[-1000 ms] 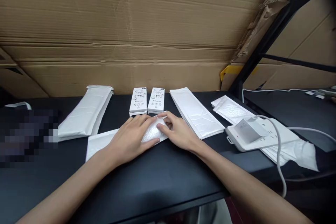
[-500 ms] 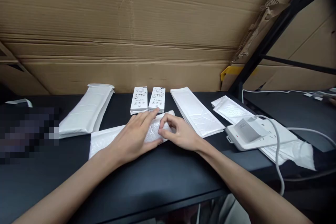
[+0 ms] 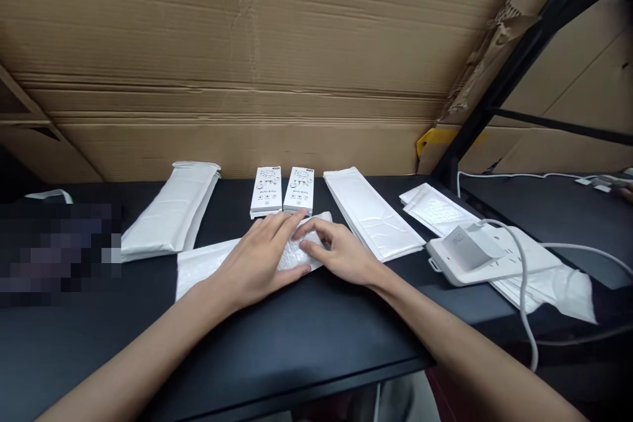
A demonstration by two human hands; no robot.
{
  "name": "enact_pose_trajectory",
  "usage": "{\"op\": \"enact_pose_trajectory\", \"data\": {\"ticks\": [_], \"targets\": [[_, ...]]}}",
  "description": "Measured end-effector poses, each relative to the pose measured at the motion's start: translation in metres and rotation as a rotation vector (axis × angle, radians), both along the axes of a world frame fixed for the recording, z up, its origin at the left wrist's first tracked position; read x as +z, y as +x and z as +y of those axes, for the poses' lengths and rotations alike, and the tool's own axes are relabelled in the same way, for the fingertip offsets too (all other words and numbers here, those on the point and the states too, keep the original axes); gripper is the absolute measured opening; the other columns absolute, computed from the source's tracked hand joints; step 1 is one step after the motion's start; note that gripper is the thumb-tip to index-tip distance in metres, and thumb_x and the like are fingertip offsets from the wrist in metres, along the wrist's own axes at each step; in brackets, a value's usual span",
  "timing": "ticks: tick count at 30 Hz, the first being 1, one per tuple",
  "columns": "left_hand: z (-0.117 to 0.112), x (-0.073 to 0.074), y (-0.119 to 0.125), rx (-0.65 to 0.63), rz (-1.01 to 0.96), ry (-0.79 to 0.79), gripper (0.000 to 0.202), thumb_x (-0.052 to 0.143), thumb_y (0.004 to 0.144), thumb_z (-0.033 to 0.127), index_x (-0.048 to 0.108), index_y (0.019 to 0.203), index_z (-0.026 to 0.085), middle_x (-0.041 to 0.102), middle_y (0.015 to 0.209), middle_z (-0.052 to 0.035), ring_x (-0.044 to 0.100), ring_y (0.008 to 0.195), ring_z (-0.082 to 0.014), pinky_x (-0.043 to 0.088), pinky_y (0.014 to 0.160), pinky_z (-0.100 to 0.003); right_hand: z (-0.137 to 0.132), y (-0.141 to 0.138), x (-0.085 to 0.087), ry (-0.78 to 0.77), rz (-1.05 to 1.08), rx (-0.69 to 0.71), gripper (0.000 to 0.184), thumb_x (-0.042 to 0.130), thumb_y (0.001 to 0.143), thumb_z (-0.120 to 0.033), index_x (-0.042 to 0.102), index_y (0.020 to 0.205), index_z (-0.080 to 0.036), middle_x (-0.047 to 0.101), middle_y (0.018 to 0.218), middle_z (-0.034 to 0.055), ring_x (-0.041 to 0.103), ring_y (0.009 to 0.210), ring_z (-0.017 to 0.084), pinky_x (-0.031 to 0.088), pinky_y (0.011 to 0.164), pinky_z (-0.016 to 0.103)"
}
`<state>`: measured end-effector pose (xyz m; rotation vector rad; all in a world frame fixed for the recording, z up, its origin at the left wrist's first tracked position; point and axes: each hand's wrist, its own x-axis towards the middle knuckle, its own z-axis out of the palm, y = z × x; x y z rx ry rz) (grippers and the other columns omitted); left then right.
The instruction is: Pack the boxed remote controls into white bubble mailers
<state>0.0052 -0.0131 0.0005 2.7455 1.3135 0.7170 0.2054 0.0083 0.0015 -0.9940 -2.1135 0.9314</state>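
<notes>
A white padded envelope (image 3: 208, 262) lies crosswise on the black table under both hands. My left hand (image 3: 260, 254) rests flat across its middle, fingers stretched out and thumb apart. On the envelope's right end my right hand (image 3: 343, 252) is curled, index finger and thumb bent in close together against the bubbled surface. Whether a fold or strip sits between those fingertips is too small to tell. Just beyond my left fingertips stand two small white printed boxes, the left box (image 3: 266, 190) and the right box (image 3: 299, 188), side by side.
Stacked white padded envelopes (image 3: 168, 211) lie at the left, with more envelopes (image 3: 370, 214) right of the boxes. A white power strip (image 3: 514, 254) with a grey plug and cables lies over other envelopes (image 3: 440, 206). A cardboard wall (image 3: 237, 145) closes the back; a black metal frame (image 3: 475, 119) slants at the right.
My right index finger and thumb have shifted slightly on the envelope, their tips now a little apart. My left hand stays flat on it. The view has moved slightly.
</notes>
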Motion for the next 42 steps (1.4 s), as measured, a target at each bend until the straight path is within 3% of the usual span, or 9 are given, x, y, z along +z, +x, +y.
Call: {"op": "enact_pose_trajectory", "data": {"ticks": [7, 12, 17, 22, 29, 33, 37, 40, 42], "targets": [[0.001, 0.008, -0.001, 0.105, 0.112, -0.078, 0.058, 0.051, 0.089, 0.051, 0.043, 0.140, 0.023, 0.056, 0.134, -0.0105, 0.054, 0.120, -0.0296, 0.045, 0.100, -0.044, 0.013, 0.012, -0.004, 0.097, 0.051, -0.272, 0.031, 0.065, 0.082, -0.040, 0.061, 0.108, -0.023, 0.054, 0.071, -0.0049, 0.050, 0.065, 0.013, 0.042, 0.065, 0.027], [0.000, 0.010, -0.003, 0.153, 0.165, -0.136, 0.062, 0.050, 0.088, 0.053, 0.041, 0.142, 0.024, 0.058, 0.131, -0.0101, 0.057, 0.116, -0.0309, 0.047, 0.094, -0.045, 0.025, 0.026, -0.002, 0.263, 0.063, -0.409, 0.026, 0.065, 0.083, -0.037, 0.061, 0.103, -0.021, 0.063, 0.082, 0.0001, 0.060, 0.076, 0.016, 0.047, 0.075, 0.030], [0.001, 0.008, -0.004, 0.152, 0.192, -0.152, 0.064, 0.050, 0.087, 0.054, 0.042, 0.141, 0.023, 0.059, 0.129, -0.0112, 0.059, 0.111, -0.0316, 0.048, 0.091, -0.045, 0.039, 0.053, 0.001, 0.489, -0.209, -0.724, 0.025, 0.050, 0.091, -0.034, 0.060, 0.106, -0.017, 0.067, 0.098, 0.0097, 0.061, 0.091, 0.023, 0.045, 0.088, 0.038], [0.001, 0.008, -0.003, 0.155, 0.176, -0.162, 0.064, 0.053, 0.085, 0.053, 0.044, 0.140, 0.023, 0.059, 0.128, -0.0117, 0.059, 0.112, -0.0316, 0.049, 0.091, -0.046, 0.046, 0.071, -0.001, 0.335, -0.665, -0.827, 0.052, 0.057, 0.084, -0.050, 0.058, 0.118, -0.011, 0.065, 0.105, 0.0198, 0.059, 0.102, 0.034, 0.043, 0.087, 0.044], [-0.005, 0.023, -0.008, 0.171, 0.026, -0.225, 0.064, 0.059, 0.079, 0.059, 0.051, 0.132, 0.024, 0.058, 0.132, -0.0090, 0.057, 0.117, -0.0303, 0.049, 0.094, -0.043, 0.046, 0.069, -0.002, 0.267, -0.779, -0.813, 0.058, 0.058, 0.082, -0.055, 0.055, 0.123, -0.013, 0.064, 0.108, 0.0172, 0.060, 0.102, 0.032, 0.042, 0.086, 0.041], [-0.002, 0.050, -0.032, 0.449, -0.075, -0.090, 0.068, 0.056, 0.078, 0.066, 0.050, 0.130, 0.023, 0.063, 0.122, -0.0073, 0.062, 0.102, -0.0290, 0.050, 0.085, -0.040, 0.044, 0.068, 0.002, 0.276, -0.783, -0.834, 0.055, 0.060, 0.082, -0.052, 0.055, 0.123, -0.015, 0.064, 0.108, 0.0147, 0.060, 0.102, 0.032, 0.043, 0.085, 0.039], [0.026, 0.076, -0.083, 0.728, 0.022, 0.027, 0.072, 0.044, 0.084, 0.072, 0.050, 0.128, 0.016, 0.061, 0.120, -0.0117, 0.059, 0.105, -0.0328, 0.048, 0.088, -0.048, 0.042, 0.071, 0.006, 0.281, -0.735, -0.858, 0.044, 0.057, 0.086, -0.038, 0.053, 0.124, -0.016, 0.065, 0.107, 0.0122, 0.063, 0.096, 0.028, 0.043, 0.080, 0.035], [0.056, 0.075, -0.127, 0.882, 0.078, -0.031, 0.089, 0.040, 0.077, 0.083, 0.052, 0.127, 0.009, 0.061, 0.114, -0.0157, 0.056, 0.108, -0.0377, 0.047, 0.085, -0.053, 0.041, 0.073, 0.007, 0.269, -0.701, -0.858, 0.036, 0.053, 0.089, -0.029, 0.052, 0.124, -0.018, 0.066, 0.107, 0.0107, 0.064, 0.091, 0.025, 0.043, 0.077, 0.033], [0.073, 0.065, -0.149, 0.941, 0.083, -0.106, 0.100, 0.037, 0.073, 0.087, 0.049, 0.131, 0.006, 0.057, 0.119, -0.0204, 0.054, 0.109, -0.0402, 0.047, 0.084, -0.057, 0.040, 0.072, 0.006, 0.280, -0.705, -0.855, 0.037, 0.053, 0.089, -0.033, 0.053, 0.123, -0.018, 0.065, 0.108, 0.0121, 0.063, 0.094, 0.025, 0.043, 0.079, 0.034]]}}
